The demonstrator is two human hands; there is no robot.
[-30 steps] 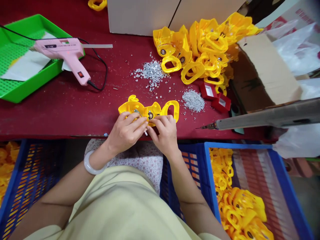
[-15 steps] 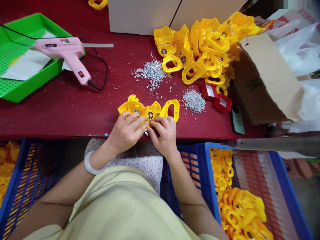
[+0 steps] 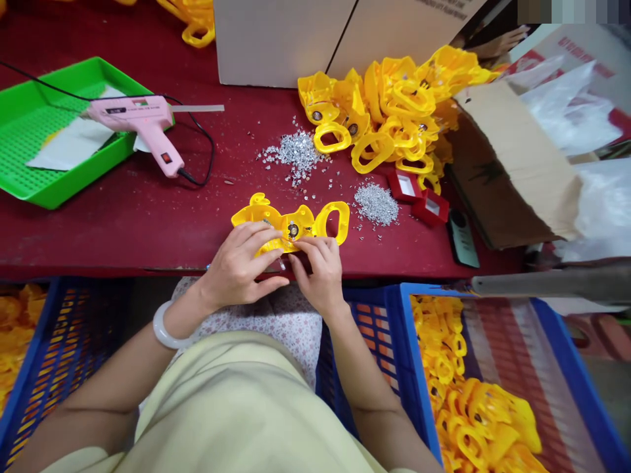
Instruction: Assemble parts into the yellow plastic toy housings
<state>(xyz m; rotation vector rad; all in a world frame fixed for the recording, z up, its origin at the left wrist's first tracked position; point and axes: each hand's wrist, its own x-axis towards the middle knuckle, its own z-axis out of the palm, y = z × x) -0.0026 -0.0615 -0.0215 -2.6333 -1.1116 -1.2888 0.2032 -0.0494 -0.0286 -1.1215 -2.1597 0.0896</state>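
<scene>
A yellow plastic toy shell (image 3: pixel 300 217) lies hollow side up at the table's front edge, with an oval ring part (image 3: pixel 344 223) at its right end. A small round metal-and-black component (image 3: pixel 293 230) sits in its middle. My left hand (image 3: pixel 244 261) rests its fingers over the shell's left half, its thumb spread away toward me. Bent over the shell's near edge, the fingers and thumb of my right hand (image 3: pixel 318 270) hold it beside the round component. Part of the shell is hidden beneath my fingers.
Piles of loose screws (image 3: pixel 376 203) and small silvery pieces (image 3: pixel 298 152) lie beyond the shell. Behind them are heaped yellow shells (image 3: pixel 394 98). A pink glue gun (image 3: pixel 133 117) rests on a green tray (image 3: pixel 73 190) at left. Blue crates (image 3: pixel 411 355) flank me below the table.
My left thumb has opened away from the shell, and the left hand has shifted slightly left. The right hand stays at the shell's near edge. The camera view has shifted a little.
</scene>
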